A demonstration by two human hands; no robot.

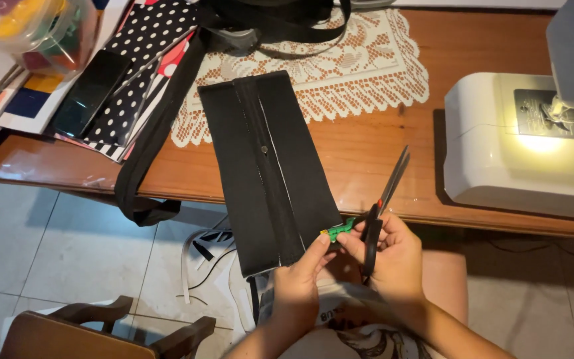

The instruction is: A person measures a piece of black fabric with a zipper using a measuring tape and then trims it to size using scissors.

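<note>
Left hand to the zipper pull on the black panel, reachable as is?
Probably yes. The left hand pinches a small green piece at the near end of the black fabric panel; the zipper pull lies uncovered up the middle. The scissors sit off to the right.

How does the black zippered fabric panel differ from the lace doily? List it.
The black fabric panel is solid, dark and long, with a zipper down its middle; the lace doily is pale, openwork and scallop-edged. The panel overhangs the table edge toward the left hand; the doily lies wholly on it. Both are flat cloth.
</note>
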